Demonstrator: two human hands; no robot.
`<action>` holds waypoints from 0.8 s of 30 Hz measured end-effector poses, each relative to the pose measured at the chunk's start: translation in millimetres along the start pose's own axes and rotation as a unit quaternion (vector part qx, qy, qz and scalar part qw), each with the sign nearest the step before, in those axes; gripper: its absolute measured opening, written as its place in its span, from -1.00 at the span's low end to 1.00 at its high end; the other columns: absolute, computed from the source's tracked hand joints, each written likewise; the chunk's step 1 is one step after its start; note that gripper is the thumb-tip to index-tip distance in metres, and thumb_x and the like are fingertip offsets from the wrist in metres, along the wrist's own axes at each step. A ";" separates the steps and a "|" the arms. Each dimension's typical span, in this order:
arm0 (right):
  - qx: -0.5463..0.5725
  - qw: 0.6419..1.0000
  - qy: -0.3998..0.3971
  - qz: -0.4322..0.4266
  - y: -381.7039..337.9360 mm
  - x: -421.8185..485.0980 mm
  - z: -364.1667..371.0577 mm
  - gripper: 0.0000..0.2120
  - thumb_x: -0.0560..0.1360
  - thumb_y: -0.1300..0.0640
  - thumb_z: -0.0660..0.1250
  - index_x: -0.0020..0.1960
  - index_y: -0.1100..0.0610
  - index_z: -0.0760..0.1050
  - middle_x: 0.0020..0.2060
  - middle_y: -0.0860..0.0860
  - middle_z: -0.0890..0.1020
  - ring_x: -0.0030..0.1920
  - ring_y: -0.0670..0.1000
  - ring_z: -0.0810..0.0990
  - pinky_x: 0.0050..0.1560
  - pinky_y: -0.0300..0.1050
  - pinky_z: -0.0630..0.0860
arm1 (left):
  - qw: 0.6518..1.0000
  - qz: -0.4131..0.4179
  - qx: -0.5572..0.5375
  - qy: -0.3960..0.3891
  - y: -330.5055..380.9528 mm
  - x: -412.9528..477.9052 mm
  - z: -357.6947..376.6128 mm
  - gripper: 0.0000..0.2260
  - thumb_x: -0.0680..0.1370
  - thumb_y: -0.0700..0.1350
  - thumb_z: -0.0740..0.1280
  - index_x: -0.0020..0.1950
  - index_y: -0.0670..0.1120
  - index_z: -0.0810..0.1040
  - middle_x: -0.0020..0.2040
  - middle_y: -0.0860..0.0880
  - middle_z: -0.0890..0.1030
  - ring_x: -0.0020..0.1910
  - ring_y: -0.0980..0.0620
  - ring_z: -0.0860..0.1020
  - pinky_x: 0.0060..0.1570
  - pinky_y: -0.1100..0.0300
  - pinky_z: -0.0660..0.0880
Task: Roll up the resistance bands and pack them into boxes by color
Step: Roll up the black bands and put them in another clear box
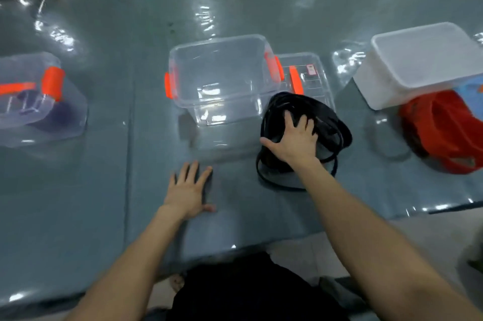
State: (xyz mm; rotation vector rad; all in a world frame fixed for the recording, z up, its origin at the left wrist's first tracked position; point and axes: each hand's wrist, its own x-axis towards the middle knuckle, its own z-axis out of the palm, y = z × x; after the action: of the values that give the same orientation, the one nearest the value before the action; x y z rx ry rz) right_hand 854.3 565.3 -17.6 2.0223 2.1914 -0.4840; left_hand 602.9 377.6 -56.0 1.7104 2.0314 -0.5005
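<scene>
Right of the mat's middle: the black bands (328, 124) sat in a loose, unrolled heap, just off the near right corner of the clear box (222, 77)
Long axis: the heap ran roughly from the mat's (78, 203) near edge toward the far edge, leaning a bit right, with a couple of loops spilling out on the near side
Right hand (295, 140): palm-down on the heap's left part, fingers spread and pretty straight, pointing at the far edge, not gripping
Left hand (187, 190): flat on the mat, fingers straight, well left of the heap and closer to the near edge, touching no band
Lid (313, 72): lay flat behind the heap, right beside the clear box
Right edge: a white box (423, 59) sat tilted, partly on the red bands (439, 138)
Left edge: a second clear box (39, 101) had something purple inside, too blurry to call
</scene>
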 end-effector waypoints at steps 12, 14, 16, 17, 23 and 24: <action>0.194 0.969 0.101 -0.117 16.9 -24.0 -23.6 -0.84 0.55 0.11 0.45 0.11 0.12 0.59 0.02 0.03 0.61 -0.06 0.07 0.58 -0.05 -0.09 0.51 | 0.998 -0.013 -0.047 0.044 3.1 0.3 -13.0 0.17 0.20 0.49 0.61 0.70 0.19 0.20 0.71 -0.10 0.19 0.67 -0.20 0.19 0.61 -0.15 0.29; 0.224 0.957 0.121 -0.136 17.9 -32.4 -38.1 -0.88 0.53 0.11 0.46 0.03 0.08 0.57 -0.04 -0.04 0.59 -0.12 0.02 0.58 -0.12 -0.15 0.52 | 0.998 -0.014 -0.052 0.044 0.9 0.5 -11.7 0.17 0.19 0.50 0.60 0.70 0.20 0.20 0.72 -0.08 0.18 0.67 -0.20 0.19 0.62 -0.14 0.29; 0.249 0.945 0.144 -0.158 18.0 -43.8 -56.2 -0.89 0.51 0.14 0.47 0.00 0.06 0.57 -0.08 -0.08 0.59 -0.14 -0.02 0.58 -0.15 -0.33 0.44 | 0.997 -0.016 -0.064 0.036 1.3 -0.9 -12.6 0.17 0.20 0.49 0.60 0.71 0.21 0.20 0.74 -0.08 0.17 0.68 -0.20 0.19 0.62 -0.13 0.29; 0.259 0.938 0.158 -0.170 17.7 -50.1 -66.5 -0.89 0.50 0.15 0.48 -0.01 0.06 0.58 -0.09 -0.09 0.60 -0.14 -0.04 0.58 -0.14 -0.40 0.40 | 0.996 -0.018 -0.082 0.031 2.9 -2.8 -15.1 0.14 0.23 0.47 0.61 0.71 0.20 0.22 0.74 -0.08 0.17 0.68 -0.20 0.20 0.63 -0.12 0.28; 0.261 0.899 0.254 -0.244 4.4 -83.8 -134.5 -0.86 0.44 0.17 0.50 -0.02 0.07 0.61 -0.14 -0.10 0.65 -0.13 -0.06 0.56 -0.07 -0.17 0.49 | 0.902 0.031 -0.415 0.114 19.0 -28.3 -70.8 -0.52 0.60 -0.04 0.56 0.51 -0.02 0.58 0.44 -0.01 0.63 0.46 0.00 0.57 0.42 0.13 0.48; 0.266 0.893 0.269 -0.244 -2.4 -87.8 -145.7 -0.87 0.43 0.15 0.50 -0.04 0.07 0.62 -0.15 -0.10 0.66 -0.13 -0.05 0.58 -0.07 -0.16 0.49 | 0.887 0.048 -0.434 0.152 23.3 -33.6 -83.5 -0.53 0.60 -0.09 0.56 0.50 -0.03 0.58 0.42 0.01 0.64 0.44 0.03 0.58 0.42 0.10 0.50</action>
State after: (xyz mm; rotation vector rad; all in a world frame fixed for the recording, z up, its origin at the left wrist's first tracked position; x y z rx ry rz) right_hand 879.1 527.4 146.3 1.9849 3.2493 -0.7083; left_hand 622.6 398.4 32.5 1.3310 1.8908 0.6764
